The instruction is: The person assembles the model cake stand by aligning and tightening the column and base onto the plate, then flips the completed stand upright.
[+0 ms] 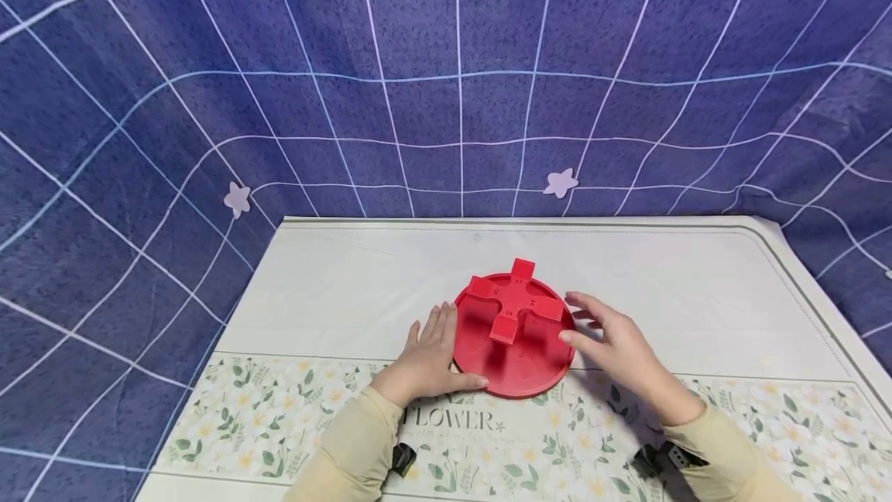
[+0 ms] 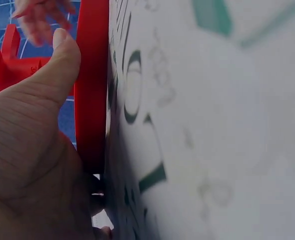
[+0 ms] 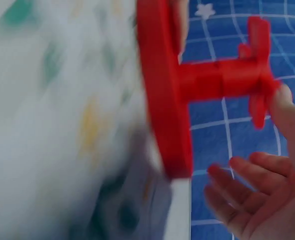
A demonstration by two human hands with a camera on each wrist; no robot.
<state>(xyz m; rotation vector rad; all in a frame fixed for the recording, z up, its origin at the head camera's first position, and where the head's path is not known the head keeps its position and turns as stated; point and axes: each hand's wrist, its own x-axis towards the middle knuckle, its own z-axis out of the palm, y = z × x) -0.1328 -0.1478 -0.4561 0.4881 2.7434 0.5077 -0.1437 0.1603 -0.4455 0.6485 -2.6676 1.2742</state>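
Note:
A red round base (image 1: 516, 374) with a raised rim lies on the table. Above it, on a central post (image 3: 215, 80), stands a red cross-shaped piece (image 1: 516, 300) whose flat arms bear small raised markings. My left hand (image 1: 435, 355) rests against the left side of the base, fingers straight along the rim and thumb at its front edge. On the other side my right hand (image 1: 620, 347) is spread with loose fingers beside the base. Its thumb (image 3: 283, 97) overlaps one arm of the cross in the right wrist view; whether they touch I cannot tell.
A white table cover (image 1: 362, 269) with a floral band (image 1: 265, 409) and printed lettering lies under everything. Behind and beside the table hangs a blue gridded cloth (image 1: 418, 99) with star shapes. Dark wrist straps (image 1: 403, 459) sit at both sleeves.

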